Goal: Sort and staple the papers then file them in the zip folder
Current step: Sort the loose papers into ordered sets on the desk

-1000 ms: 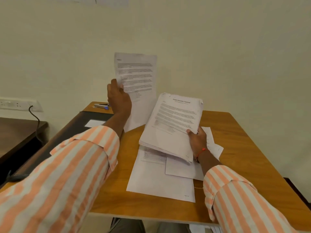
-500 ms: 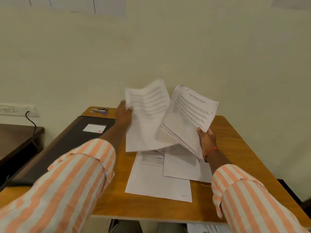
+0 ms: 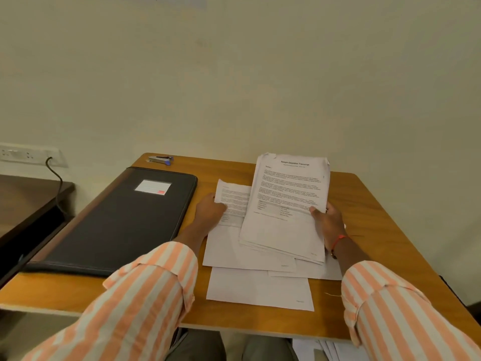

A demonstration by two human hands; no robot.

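Head view: both hands hold papers over the wooden table.
The left hand pinches a single sheet, seemingly lying on the loose sheets below; the right hand grips a thick stack, thumb on top. The black zip folder lies closed at left, the stapler just behind it.

- Behind the left hand, a loose left sleeve carries broad peach-orange and off-white stripes that run along the arm. It ends in a wide cuff short of the wrist.
- Behind the right hand, the right sleeve has the same stripes and a similar cuff.
- A thin red thread rings the wrist just behind the right hand.
- Grey trousers show nearer than both hands, between the sleeves.
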